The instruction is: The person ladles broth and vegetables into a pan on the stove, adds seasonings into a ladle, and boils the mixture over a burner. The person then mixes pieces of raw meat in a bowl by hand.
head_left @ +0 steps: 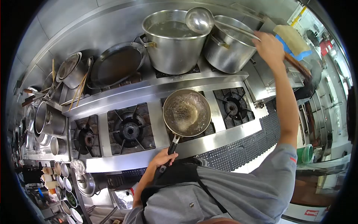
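My left hand (pixel 164 157) is closed round the black handle (pixel 173 147) of a frying pan (pixel 187 112) on a front burner. Clear bubbling liquid fills the pan's bottom. Stretched out to the upper right, my right hand (pixel 269 48) grips a long-handled metal ladle (pixel 200 20). The ladle's bowl hangs over the right rim of a tall stockpot (pixel 175 56), which holds liquid. A second stockpot (pixel 229 56) stands to its right, under the ladle's handle. Beyond my right hand, a brown wooden length continues in line with the ladle's handle.
Burners (pixel 130 130) flank the pan, another (pixel 232 106) to the right. On the back ledge sit a wide dark pan (pixel 118 64) and a pot with a strainer (pixel 71 65). Small containers (pixel 71 198) crowd the lower left. A beige and blue cloth-like item (pixel 292 39) lies at right.
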Demonstrator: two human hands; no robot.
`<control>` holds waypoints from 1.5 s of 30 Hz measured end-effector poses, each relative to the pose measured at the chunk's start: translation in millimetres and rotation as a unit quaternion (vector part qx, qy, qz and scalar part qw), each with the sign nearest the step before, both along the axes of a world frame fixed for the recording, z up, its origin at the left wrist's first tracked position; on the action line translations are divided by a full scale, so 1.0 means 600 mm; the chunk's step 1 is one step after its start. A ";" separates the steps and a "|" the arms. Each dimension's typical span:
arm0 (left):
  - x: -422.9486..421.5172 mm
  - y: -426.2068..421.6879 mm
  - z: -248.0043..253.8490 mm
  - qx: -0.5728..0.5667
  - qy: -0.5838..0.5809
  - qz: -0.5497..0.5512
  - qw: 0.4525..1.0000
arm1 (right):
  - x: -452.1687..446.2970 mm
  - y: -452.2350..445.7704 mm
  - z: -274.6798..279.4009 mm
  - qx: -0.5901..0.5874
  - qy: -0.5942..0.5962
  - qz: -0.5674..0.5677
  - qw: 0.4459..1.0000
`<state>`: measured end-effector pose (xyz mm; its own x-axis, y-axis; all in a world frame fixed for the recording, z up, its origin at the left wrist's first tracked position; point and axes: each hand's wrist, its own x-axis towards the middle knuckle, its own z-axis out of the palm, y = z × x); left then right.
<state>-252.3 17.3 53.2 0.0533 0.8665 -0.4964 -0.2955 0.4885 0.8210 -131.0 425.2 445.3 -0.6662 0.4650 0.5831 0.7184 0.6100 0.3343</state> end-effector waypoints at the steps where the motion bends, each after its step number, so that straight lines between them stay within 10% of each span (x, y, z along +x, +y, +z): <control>1: 0.004 0.002 0.003 -0.017 -0.029 0.013 0.999 | -0.040 0.002 0.003 0.021 -0.016 -0.016 1.000; 9: 0.034 -0.132 -0.048 0.001 -0.061 0.408 0.911 | -0.258 0.080 -0.068 0.138 -0.143 0.025 0.980; 14: 0.086 -0.297 -0.147 -0.122 -0.054 0.621 0.772 | -0.273 0.122 -0.051 -0.076 -0.064 0.026 0.995; 19: 0.180 -0.409 -0.235 -0.144 -0.158 0.725 0.655 | -0.243 0.169 0.006 -0.441 0.016 -0.027 0.897; 27: 0.247 -0.408 -0.286 -0.155 -0.141 0.707 0.675 | -0.112 0.161 0.128 -0.502 0.031 -0.101 0.859; 34: 0.221 -0.335 -0.375 -0.082 -0.064 0.548 0.830 | 0.043 0.057 0.175 -0.501 -0.014 -0.043 0.864; 45: 0.250 -0.074 -0.403 -0.190 -0.210 0.590 0.756 | 0.151 -0.107 -0.174 -0.626 -0.126 -0.068 0.767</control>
